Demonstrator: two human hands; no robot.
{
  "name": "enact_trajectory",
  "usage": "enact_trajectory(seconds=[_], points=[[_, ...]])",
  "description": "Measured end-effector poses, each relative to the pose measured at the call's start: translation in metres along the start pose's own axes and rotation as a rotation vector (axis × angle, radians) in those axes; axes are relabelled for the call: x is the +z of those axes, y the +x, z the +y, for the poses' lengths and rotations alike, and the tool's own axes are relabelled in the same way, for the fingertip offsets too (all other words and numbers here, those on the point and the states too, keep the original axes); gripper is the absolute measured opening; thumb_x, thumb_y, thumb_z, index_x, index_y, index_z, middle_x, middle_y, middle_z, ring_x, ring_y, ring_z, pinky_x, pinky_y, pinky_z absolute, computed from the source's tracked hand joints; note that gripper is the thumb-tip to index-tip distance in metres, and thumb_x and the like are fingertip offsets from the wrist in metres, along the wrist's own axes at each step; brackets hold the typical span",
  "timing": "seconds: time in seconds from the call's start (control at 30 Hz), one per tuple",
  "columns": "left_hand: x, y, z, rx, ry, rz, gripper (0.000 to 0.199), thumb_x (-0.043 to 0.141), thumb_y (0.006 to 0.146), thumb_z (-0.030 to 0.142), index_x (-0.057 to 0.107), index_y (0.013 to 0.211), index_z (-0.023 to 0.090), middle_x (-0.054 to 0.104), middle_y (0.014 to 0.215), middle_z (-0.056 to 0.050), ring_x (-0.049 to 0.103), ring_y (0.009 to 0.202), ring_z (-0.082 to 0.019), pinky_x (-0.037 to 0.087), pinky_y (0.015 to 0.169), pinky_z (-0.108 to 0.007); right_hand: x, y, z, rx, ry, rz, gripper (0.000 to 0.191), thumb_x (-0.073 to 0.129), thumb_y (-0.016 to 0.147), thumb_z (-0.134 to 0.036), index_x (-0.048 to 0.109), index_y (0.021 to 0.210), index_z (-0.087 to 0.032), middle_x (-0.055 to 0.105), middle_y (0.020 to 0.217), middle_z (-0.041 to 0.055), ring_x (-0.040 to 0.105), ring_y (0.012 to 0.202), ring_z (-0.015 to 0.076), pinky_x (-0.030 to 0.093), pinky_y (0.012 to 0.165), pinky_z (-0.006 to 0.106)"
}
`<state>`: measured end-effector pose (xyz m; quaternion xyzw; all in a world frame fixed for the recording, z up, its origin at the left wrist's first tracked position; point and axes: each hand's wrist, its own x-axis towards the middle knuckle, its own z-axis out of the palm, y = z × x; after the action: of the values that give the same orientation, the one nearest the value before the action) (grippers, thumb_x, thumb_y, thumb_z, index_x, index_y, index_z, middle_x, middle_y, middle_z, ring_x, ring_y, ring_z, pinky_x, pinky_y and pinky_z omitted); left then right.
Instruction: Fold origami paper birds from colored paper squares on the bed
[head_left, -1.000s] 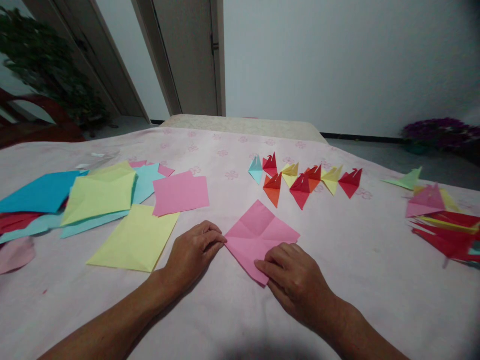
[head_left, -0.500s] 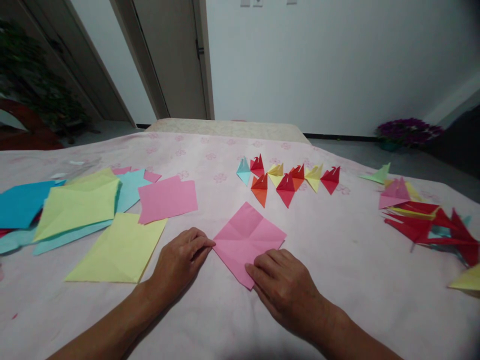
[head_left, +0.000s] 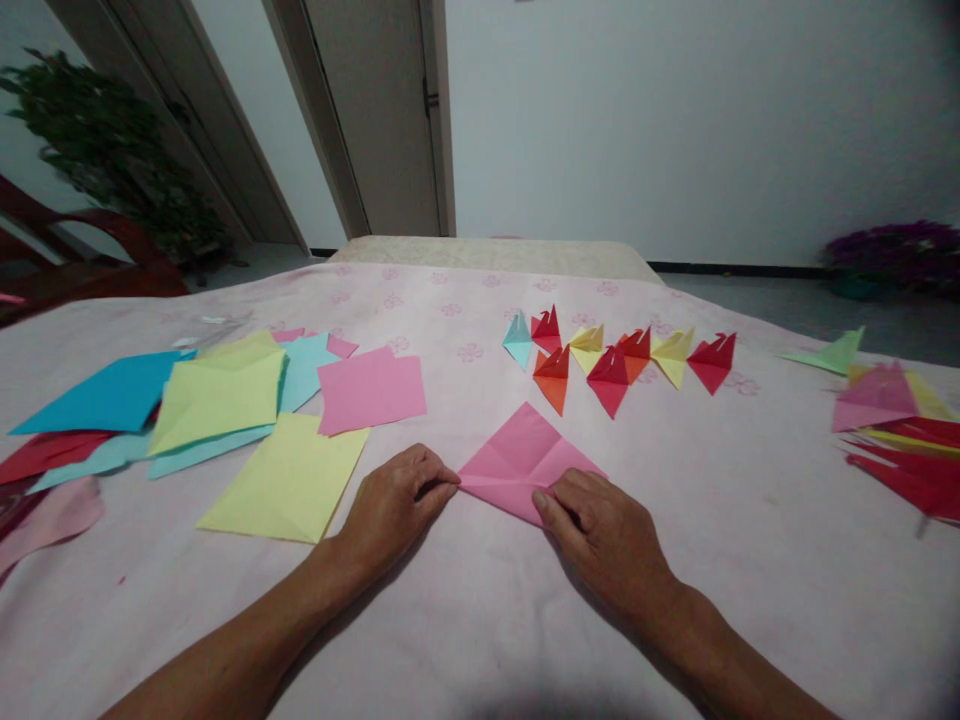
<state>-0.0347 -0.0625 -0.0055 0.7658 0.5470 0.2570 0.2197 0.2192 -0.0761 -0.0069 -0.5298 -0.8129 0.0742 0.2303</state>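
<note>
A pink sheet of origami paper (head_left: pixel 526 448) with crossing creases lies cornerwise on the cloth before me, its near part folded upward. My left hand (head_left: pixel 405 495) is closed, thumb and fingertips pinching the sheet's left corner. Curled fingers of my right hand (head_left: pixel 606 520) grip the folded lower edge, the thumb on top, covering the right part of the sheet. Beyond it stand several small folded paper cranes, among them a light blue one (head_left: pixel 517 341), an orange one (head_left: pixel 552 378) and a red one (head_left: pixel 712 362).
On the left lie loose sheets: yellow paper (head_left: pixel 289 480), pink paper (head_left: pixel 373 390) and blue paper (head_left: pixel 105 393). More folded pieces, including a green one (head_left: pixel 832 354) and a red one (head_left: pixel 904 480), are at the right. A flowered tablecloth (head_left: pixel 450 620) covers the table.
The pink sheet's lower corner has been turned up and away from me by my right hand. My left hand still pinches the left corner. The view has swung slightly left.
</note>
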Motion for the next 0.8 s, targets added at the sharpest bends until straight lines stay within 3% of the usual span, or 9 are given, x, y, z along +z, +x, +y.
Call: enact_trajectory(seconds=[0.3,0.8], points=[[0.002,0.006,0.001,-0.109,0.038,-0.003,0.016,0.060,0.090,0.030,0.065,0.078,0.020,0.061,0.085,0.000,0.058,0.077,-0.016,0.041,0.071,-0.029,0.008,0.004,0.002,0.029,-0.157,0.040,0.030,0.051,0.092,-0.030,0.049,0.064,-0.020,0.057,0.063,0.0001,0.050,0.062,0.0150,0.027,0.062,0.030],[0.007,0.010,0.002,-0.069,0.204,0.017,0.022,0.056,0.094,0.036,0.058,0.079,0.020,0.058,0.086,0.000,0.056,0.076,-0.016,0.038,0.068,-0.029,0.008,0.004,0.002,-0.036,-0.207,0.055,0.024,0.052,0.087,-0.024,0.047,0.064,-0.020,0.053,0.062,0.0000,0.045,0.062,0.0146,0.023,0.062,0.031]])
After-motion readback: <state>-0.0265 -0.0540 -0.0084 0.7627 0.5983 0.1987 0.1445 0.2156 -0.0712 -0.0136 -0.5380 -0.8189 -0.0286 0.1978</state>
